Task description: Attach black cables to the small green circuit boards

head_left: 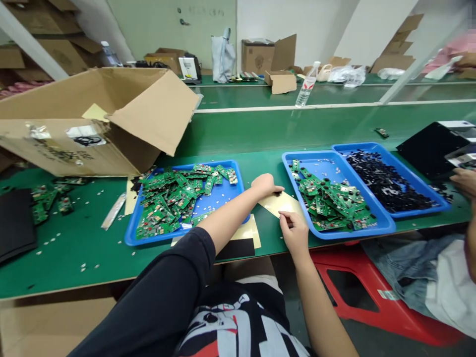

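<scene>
A tan backing sheet [279, 203] lies on the green table between two blue trays. My left hand [266, 184] rests closed at the sheet's far edge, pinching a small dark piece. My right hand [294, 232] is at the sheet's near edge, fingers pinched on it. The blue tray on the left [223, 196] holds several green circuit boards [171, 198]. The blue tray on the right [327, 166] holds more green boards [332, 201].
A third blue tray [427, 191] holds small black parts. A large open cardboard box [92, 119] lies at the left. Another person's hand [464, 179] and clothing are at the right edge. A red plastic stool [357, 292] stands below. A water bottle [305, 85] stands further back.
</scene>
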`<state>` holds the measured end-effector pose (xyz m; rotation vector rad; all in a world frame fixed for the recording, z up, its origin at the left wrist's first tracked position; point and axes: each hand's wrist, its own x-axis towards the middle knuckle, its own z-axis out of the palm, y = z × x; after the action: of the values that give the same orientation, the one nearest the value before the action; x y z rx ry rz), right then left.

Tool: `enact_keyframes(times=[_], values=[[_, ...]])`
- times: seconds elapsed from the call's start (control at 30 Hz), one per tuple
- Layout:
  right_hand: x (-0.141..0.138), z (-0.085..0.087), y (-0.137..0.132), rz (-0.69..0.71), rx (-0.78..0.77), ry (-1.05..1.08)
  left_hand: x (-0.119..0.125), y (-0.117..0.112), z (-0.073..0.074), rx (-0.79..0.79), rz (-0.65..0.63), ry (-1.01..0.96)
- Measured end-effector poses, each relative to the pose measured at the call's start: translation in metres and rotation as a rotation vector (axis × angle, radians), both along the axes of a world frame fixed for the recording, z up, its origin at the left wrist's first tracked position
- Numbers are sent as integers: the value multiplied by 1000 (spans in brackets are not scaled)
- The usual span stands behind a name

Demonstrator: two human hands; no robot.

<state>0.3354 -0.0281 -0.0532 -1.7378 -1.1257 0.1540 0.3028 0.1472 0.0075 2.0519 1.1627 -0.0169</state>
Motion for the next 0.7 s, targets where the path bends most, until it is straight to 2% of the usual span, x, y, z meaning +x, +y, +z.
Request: enact_keyframes(times=[0.17,0.3,0.4,0.53,0.63,0.7], values=[[2,-2,-2,1,-22,35,-35,1,10,57,0,-82],[2,-3,1,-12,-53,25,-59,-2,14,38,-27,-96],[3,-5,3,-27,-71,-1,-61,-8,12,18,-54,-93],[2,-8,2,-38,-73,-43,-51,-20,9,33,-63,-123],[2,-9,3,-52,-65,-77,-54,-28,18,48,-47,-183],[3,-9,3,-56,-53,-96,-73,-33,30,69,-21,-248]])
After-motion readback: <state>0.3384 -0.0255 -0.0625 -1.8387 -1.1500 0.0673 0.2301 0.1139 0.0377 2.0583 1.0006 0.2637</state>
